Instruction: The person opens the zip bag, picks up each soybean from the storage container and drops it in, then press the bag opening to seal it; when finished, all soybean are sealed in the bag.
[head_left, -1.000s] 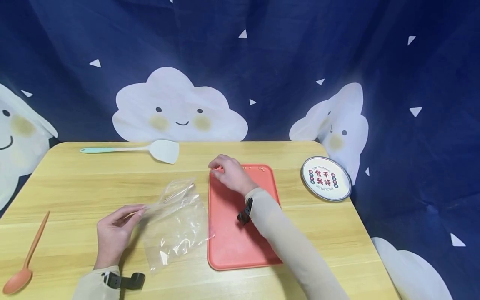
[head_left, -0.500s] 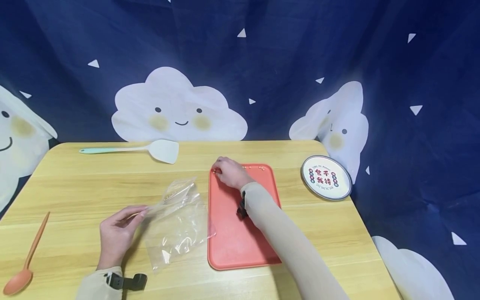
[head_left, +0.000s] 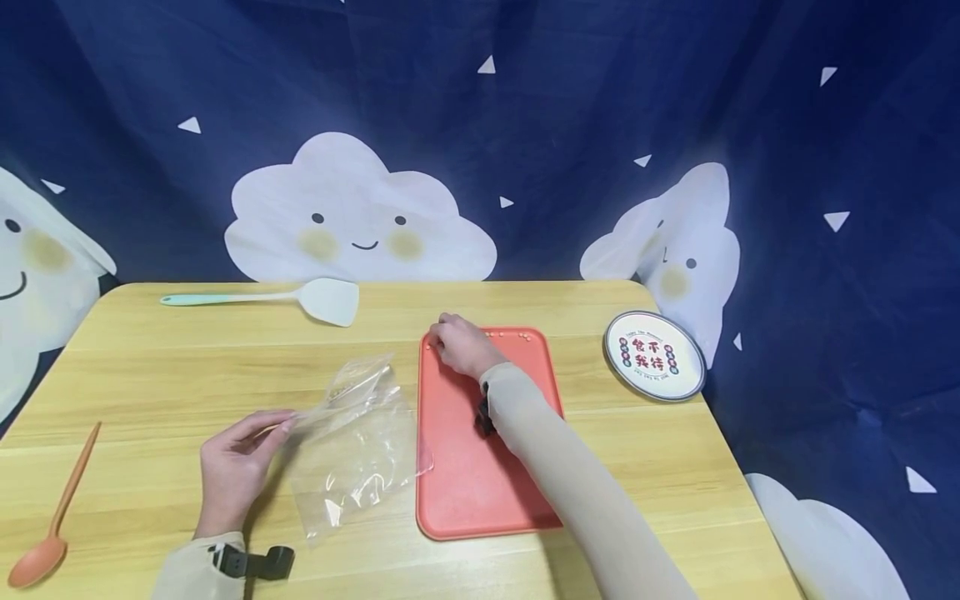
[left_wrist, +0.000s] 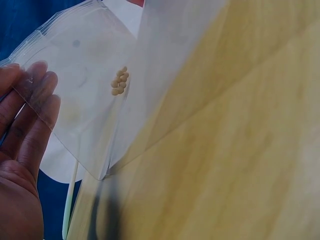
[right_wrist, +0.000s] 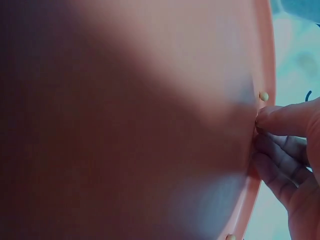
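- Right hand (head_left: 459, 346) fingertips pinched at small beans (right_wrist: 263, 96) along far rim of red tray (head_left: 480, 492); tiny, round; likely to slip, roll away
- Left hand (head_left: 234, 471) pinching clear zip bag (head_left: 356, 442) mouth; few beans inside; loose grip risks spill

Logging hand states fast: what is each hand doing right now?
Left hand: pinches the clear plastic zip bag by its edge.
Right hand: fingertips pinched at the red plastic tray rim; holding anything, cannot tell.

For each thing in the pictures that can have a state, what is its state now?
Clear bag: mouth open, few small beans inside.
Left hand: pinches the bag's edge.
Right hand: fingertips together at the red tray's far rim.
Red tray: flat on table, few beans along the rim.
Orange spoon: lying untouched.
White spatula: lying untouched.
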